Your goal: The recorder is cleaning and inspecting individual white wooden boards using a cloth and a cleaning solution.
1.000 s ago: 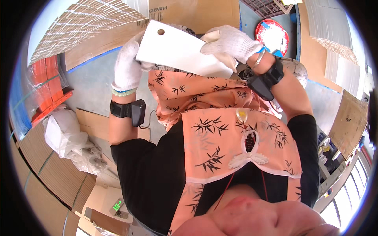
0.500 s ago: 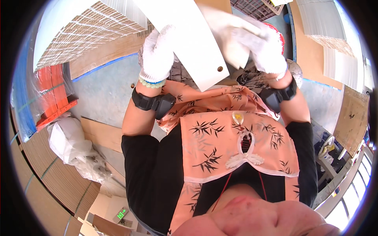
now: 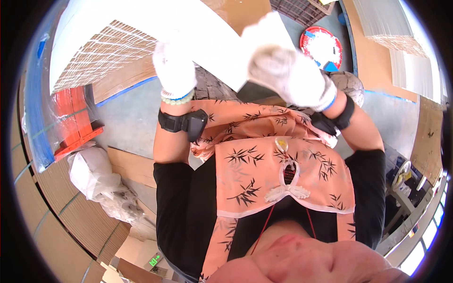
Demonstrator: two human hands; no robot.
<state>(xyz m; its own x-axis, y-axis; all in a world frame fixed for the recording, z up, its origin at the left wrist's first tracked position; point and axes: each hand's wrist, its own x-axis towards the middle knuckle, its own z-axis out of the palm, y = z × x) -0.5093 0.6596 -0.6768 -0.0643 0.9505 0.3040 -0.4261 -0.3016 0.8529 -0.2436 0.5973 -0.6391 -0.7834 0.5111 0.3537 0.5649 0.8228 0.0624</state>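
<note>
A long white panel (image 3: 212, 45) lies slantwise across my lap, bright with glare. At its left edge my gloved left hand (image 3: 174, 70) is closed, gripping it; the fingertips merge into the glare. Over the panel's right part is my gloved right hand (image 3: 283, 73), its fingers curled and slightly smeared by motion. Beyond those fingers juts a white, soft-looking piece (image 3: 271, 33), perhaps a cloth; its kind is not clear. Both gloves are white knit, the right one greyed at the knuckles.
A red round tub (image 3: 322, 47) with white contents and blue pieces stands on the floor at the right. Stacked white panels (image 3: 108, 52) rise at the left, and more white stacks (image 3: 384, 21) stand far right. Orange plastic-wrapped pieces (image 3: 75, 118) and crumpled plastic (image 3: 99, 179) are at left.
My right hand has moved left onto the panel, uncovering the red tub. The panel's near end has shifted up and left, and its hole no longer shows. My left hand has moved slightly left.
</note>
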